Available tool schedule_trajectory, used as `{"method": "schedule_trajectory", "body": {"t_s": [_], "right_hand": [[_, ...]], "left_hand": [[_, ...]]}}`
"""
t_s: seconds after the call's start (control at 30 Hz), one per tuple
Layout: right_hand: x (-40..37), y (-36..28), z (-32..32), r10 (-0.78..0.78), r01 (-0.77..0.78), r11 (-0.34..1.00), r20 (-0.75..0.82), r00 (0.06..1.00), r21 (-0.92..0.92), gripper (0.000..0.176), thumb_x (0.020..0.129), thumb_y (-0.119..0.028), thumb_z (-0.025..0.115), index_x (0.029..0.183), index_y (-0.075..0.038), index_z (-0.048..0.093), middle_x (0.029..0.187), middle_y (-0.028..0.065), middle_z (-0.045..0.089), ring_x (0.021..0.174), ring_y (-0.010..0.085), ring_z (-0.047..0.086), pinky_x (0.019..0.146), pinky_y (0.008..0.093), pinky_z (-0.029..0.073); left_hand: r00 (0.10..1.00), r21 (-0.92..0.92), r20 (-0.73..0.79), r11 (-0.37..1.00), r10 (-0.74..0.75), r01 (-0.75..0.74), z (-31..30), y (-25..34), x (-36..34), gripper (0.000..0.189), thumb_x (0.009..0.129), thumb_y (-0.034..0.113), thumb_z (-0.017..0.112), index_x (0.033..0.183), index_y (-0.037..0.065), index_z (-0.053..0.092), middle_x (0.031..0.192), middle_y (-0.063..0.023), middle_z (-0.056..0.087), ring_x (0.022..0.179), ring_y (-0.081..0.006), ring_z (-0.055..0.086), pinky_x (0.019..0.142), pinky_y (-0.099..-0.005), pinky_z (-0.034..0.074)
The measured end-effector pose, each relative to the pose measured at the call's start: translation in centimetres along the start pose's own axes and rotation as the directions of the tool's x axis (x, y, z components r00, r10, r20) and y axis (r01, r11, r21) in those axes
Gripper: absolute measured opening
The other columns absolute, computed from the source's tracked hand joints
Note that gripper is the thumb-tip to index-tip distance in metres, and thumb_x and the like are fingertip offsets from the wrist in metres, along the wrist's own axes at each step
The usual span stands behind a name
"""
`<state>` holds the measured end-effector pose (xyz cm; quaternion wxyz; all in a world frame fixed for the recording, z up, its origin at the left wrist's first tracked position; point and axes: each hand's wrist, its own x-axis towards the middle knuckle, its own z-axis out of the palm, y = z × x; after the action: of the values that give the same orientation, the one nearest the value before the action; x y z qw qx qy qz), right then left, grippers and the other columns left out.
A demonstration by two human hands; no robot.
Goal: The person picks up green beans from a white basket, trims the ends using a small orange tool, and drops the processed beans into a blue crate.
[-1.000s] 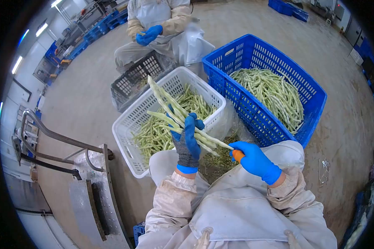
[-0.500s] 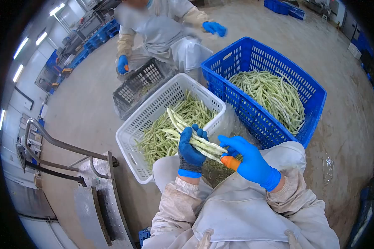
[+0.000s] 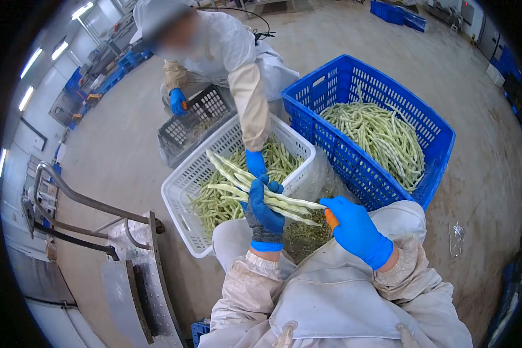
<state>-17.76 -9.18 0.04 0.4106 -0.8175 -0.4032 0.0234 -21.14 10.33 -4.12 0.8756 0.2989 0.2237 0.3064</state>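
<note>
My left hand (image 3: 265,210), in a blue glove with a grey cuff, is closed around a bunch of long pale green beans (image 3: 232,177). The bunch slants over the near corner of a white crate (image 3: 182,217) that holds more beans. At the right end of the bunch, my blue-gloved right hand (image 3: 354,227) pinches the tip of a bean. Orange covering (image 3: 332,220) shows at its thumb, and a small dark spot beside the fingertips is too small to name.
A blue crate (image 3: 371,165) of long beans stands on the right. Across from me, a co-worker (image 3: 214,46) reaches a gloved hand into the white crate, beside a black crate (image 3: 182,130) lined with plastic. A metal cart (image 3: 136,255) stands at left. Bean scraps (image 3: 307,238) lie between my knees.
The co-worker has leaned forward and put a gloved hand into the white crate. My right hand has shifted slightly right and closed at the bean ends; my left still grips the bunch.
</note>
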Motion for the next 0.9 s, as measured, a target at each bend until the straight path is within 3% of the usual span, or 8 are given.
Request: {"method": "schedule_trajectory", "body": {"t_s": [0.27,0.33,0.47,0.6,0.63,0.7,0.83,0.9], "right_hand": [[-0.1,3.5,1.3,-0.09,0.148,0.909,0.164,0.982,-0.389,0.018,0.073,-0.004,0.053,0.092,-0.005,0.054,0.08,0.0142,0.055,0.073,0.0319,0.058,0.059,0.0412,0.047],[-0.2,4.1,0.8,-0.267,0.473,0.829,0.534,0.802,-0.296,0.018,0.073,-0.007,0.054,0.091,-0.006,0.054,0.079,0.0124,0.055,0.071,0.0304,0.058,0.058,0.0401,0.047],[2.2,3.8,-1.4,-0.366,0.579,0.764,0.548,0.752,-0.284,0.011,0.075,-0.009,0.053,0.086,-0.007,0.054,0.076,0.0112,0.054,0.068,0.0302,0.058,0.057,0.0393,0.047],[5.2,2.3,-2.7,-0.421,0.51,0.814,0.321,0.848,-0.278,0.006,0.08,-0.008,0.052,0.08,-0.007,0.058,0.074,0.0117,0.057,0.07,0.0293,0.059,0.059,0.0367,0.048],[5.4,2.8,-2.6,-0.369,0.379,0.901,0.085,0.925,-0.211,0.009,0.082,-0.007,0.05,0.085,-0.007,0.059,0.078,0.0133,0.059,0.073,0.0297,0.059,0.06,0.0358,0.048],[6.4,3.9,-4.5,-0.108,0.131,0.989,-0.277,0.955,0.065,0.015,0.086,-0.007,0.049,0.093,-0.004,0.061,0.085,0.0159,0.061,0.077,0.0304,0.06,0.063,0.0344,0.049],[6.0,7.9,-7.6,0.38,-0.055,0.85,-0.536,0.754,0.525,0.021,0.078,-0.004,0.058,0.098,-0.005,0.063,0.084,0.0142,0.06,0.073,0.0295,0.056,0.069,0.0333,0.047],[3.0,11.0,-5.2,-0.084,0.061,0.964,-0.079,0.993,-0.259,0.026,0.076,-0.006,0.062,0.102,-0.006,0.063,0.089,0.0152,0.06,0.078,0.0328,0.057,0.073,0.0367,0.047]], "left_hand": [[0.98,0.188,-0.007,0.963,0.198,-0.193,0.9,0.0,-0.8,0.021,0.087,0.016,0.059,0.101,0.001,0.055,0.084,-0.0077,0.06,0.066,-0.0165,0.058,0.059,-0.0273,0.049],[0.982,0.437,0.163,0.884,0.1,-0.162,0.7,0.2,-1.1,0.028,0.086,0.01,0.06,0.111,0.003,0.048,0.084,-0.0057,0.057,0.064,-0.0139,0.058,0.056,-0.0268,0.048],[0.926,0.506,0.353,0.86,-0.132,-0.07,0.9,0.2,-1.6,0.035,0.085,0.008,0.061,0.117,0.002,0.047,0.087,-0.0066,0.059,0.062,-0.0142,0.057,0.056,-0.0267,0.047],[0.829,0.522,0.479,0.853,-0.29,-0.003,0.8,-1.1,-2.3,0.038,0.087,0.01,0.058,0.123,0.002,0.045,0.088,-0.0064,0.06,0.067,-0.0137,0.057,0.058,-0.0269,0.048],[0.83,0.453,0.484,0.891,-0.278,0.034,1.7,-0.4,-2.8,0.04,0.088,0.012,0.057,0.125,0.004,0.043,0.091,-0.0071,0.06,0.07,-0.014,0.058,0.06,-0.0271,0.049],[0.849,0.465,0.43,0.881,-0.307,0.083,1.3,0.1,-2.3,0.042,0.089,0.013,0.056,0.127,0.005,0.041,0.091,-0.0074,0.059,0.07,-0.0143,0.058,0.061,-0.0272,0.049],[0.896,0.281,0.34,0.94,-0.286,0.194,0.2,0.6,-1.6,0.043,0.088,0.014,0.056,0.128,0.009,0.04,0.091,-0.0084,0.059,0.07,-0.0167,0.058,0.063,-0.0303,0.051],[0.907,0.139,0.31,0.958,-0.284,0.252,0.4,0.8,-1.3,0.028,0.088,0.014,0.056,0.115,0.006,0.05,0.089,-0.0088,0.059,0.072,-0.0185,0.059,0.065,-0.0331,0.051]]}}
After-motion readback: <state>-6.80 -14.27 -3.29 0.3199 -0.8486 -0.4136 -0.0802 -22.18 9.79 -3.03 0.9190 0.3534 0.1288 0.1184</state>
